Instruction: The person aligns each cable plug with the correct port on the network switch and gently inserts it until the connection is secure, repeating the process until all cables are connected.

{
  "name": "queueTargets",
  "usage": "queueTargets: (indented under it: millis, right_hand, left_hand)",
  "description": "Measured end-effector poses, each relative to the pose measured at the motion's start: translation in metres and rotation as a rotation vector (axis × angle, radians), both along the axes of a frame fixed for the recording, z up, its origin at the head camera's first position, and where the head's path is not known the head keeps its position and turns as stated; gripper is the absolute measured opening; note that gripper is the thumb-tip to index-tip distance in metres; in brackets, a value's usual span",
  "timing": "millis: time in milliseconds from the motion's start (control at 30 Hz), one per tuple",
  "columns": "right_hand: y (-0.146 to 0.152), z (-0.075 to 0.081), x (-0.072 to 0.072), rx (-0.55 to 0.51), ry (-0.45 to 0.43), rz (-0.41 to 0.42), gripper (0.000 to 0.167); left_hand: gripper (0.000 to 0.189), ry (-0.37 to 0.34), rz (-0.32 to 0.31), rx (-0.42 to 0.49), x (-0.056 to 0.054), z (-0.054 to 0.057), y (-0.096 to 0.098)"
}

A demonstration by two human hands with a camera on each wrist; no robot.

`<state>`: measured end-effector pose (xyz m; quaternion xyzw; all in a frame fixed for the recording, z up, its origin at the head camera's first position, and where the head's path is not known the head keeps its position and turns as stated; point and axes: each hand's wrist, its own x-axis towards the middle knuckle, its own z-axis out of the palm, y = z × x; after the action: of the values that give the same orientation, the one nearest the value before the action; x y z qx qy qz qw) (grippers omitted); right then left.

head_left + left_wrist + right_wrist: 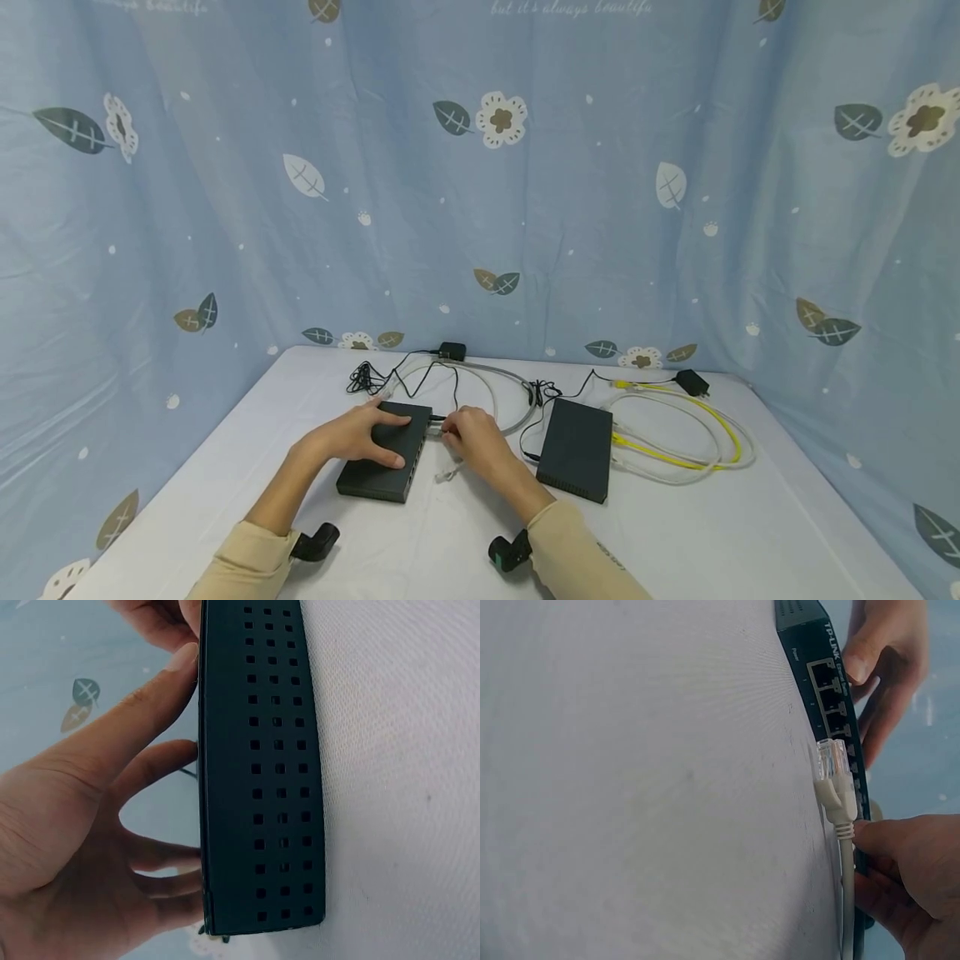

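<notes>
A black network switch (375, 481) with a row of ports along its right side lies on the left of the table. My left hand (347, 435) rests on top of it, thumb and fingers spread; the left wrist view shows its vented side (225, 772). At the port side, toward the far end, my right hand (480, 439) pinches a network cable; the plug is mostly hidden by the fingers. Just nearer lies a loose cable end with a clear plug (832, 761), in front of the ports in the right wrist view. A black plug sits beside the right fingertips.
A second black switch (576, 450) stands to the right, with white cables and a yellow cable (731, 433) at its right side. Behind are two power adapters (452, 351), thin black cords and a looped grey cable (517, 377). A patterned curtain (480, 208) hangs behind the table.
</notes>
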<state>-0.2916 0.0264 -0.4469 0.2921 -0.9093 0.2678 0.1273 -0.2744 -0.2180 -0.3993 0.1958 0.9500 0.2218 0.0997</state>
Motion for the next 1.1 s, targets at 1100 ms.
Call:
queueTargets:
  millis: [1100]
  right_hand:
    - [-0.0079,0.0013,-0.0017,0.146,0.125,-0.026,0.004]
  left_hand:
    - [0.077,-0.035,-0.032,0.013,-0.0029,-0.0017,0.0010]
